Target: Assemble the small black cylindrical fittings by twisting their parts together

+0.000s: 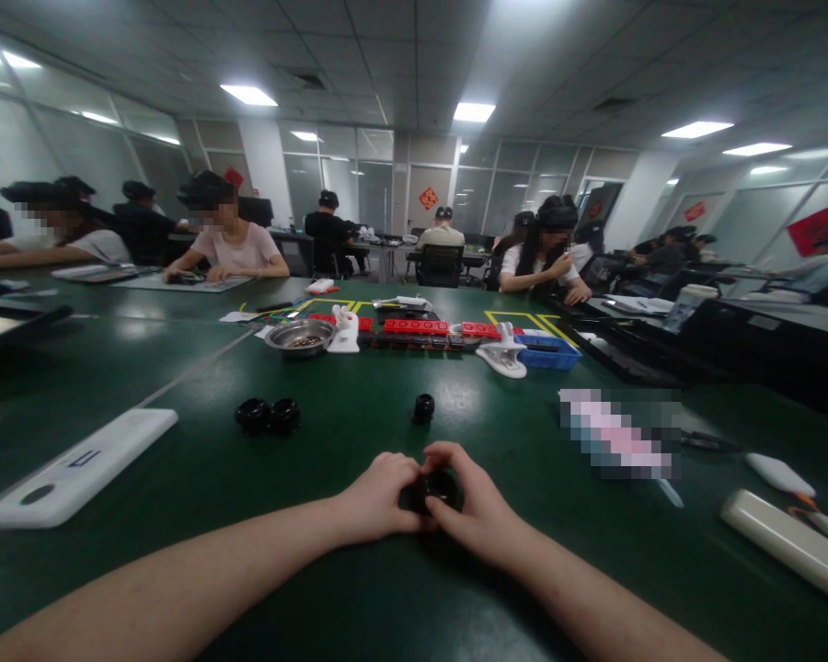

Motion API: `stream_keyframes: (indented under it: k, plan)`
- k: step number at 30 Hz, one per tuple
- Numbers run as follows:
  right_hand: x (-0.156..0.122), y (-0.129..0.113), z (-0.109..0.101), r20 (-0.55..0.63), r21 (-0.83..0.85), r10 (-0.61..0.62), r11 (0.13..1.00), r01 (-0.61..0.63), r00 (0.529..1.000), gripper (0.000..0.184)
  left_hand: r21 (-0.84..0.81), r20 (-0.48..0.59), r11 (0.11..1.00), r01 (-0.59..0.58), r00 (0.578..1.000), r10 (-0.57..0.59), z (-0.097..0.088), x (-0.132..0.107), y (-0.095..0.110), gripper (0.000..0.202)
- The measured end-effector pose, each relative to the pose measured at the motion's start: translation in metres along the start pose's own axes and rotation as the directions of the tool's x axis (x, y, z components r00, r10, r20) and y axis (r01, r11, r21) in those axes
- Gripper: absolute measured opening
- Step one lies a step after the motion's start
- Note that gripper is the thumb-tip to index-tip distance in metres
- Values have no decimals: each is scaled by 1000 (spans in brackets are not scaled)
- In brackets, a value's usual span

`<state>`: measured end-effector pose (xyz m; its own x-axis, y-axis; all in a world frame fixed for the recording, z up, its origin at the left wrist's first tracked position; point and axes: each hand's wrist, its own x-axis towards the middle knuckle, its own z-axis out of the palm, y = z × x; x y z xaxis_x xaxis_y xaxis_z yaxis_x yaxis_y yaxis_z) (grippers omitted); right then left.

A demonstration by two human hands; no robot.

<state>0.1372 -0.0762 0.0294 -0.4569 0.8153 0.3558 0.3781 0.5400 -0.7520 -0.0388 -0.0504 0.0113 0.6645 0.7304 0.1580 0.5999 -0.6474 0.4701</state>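
A glossy black round part [444, 487] sits between my two hands, low over the green table [345, 607]. My left hand [381, 492] closes on its left side, thumb pressed to it. My right hand [475, 506] curls round its right side with thumb and bent fingers. The fingers hide much of the part, so its exact kind does not show. Straight ahead of my hands stands a small black cylindrical part [423, 409]. Two more black ring-like parts, one [252, 416] beside the other [285, 416], lie to the left and touch or nearly touch.
Farther back are a metal bowl [301, 349] with small pieces, two white clip-like holders [345, 331], red trays [415, 326] and a blue bin [547, 359]. A white flat case [89, 469] lies left, a cream power bank-like block [787, 542] right. Several people work at tables beyond.
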Motion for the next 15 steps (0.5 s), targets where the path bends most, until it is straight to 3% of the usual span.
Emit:
stream_keyframes:
  k: [2, 4, 7, 10, 13, 15]
  plan:
    - [-2, -2, -5, 50, 69, -44, 997, 41, 998, 57, -3, 0, 1000, 0, 1000, 0, -1, 0, 0, 36]
    - [-3, -3, -11, 8, 25, -29, 999, 28, 1000, 61, 4, -3, 1000, 0, 1000, 0, -1, 0, 0, 40]
    - [-3, -1, -13, -101, -81, 53, 995, -62, 993, 57, 17, 5, 1000, -3, 1000, 3, -2, 0, -1, 43]
    - [-1, 0, -6, -90, -145, 130, 979, -142, 987, 52, 29, 5, 1000, -8, 1000, 7, -1, 0, 0, 37]
    - [-1, -1, 0, -19, -98, 66, 993, -67, 998, 44, 22, -2, 1000, -3, 1000, 3, -1, 0, 0, 33]
    - [-3, -3, -1, 48, -43, -4, 999, 7, 999, 51, 5, -2, 1000, -7, 1000, 7, 0, 0, 0, 34]
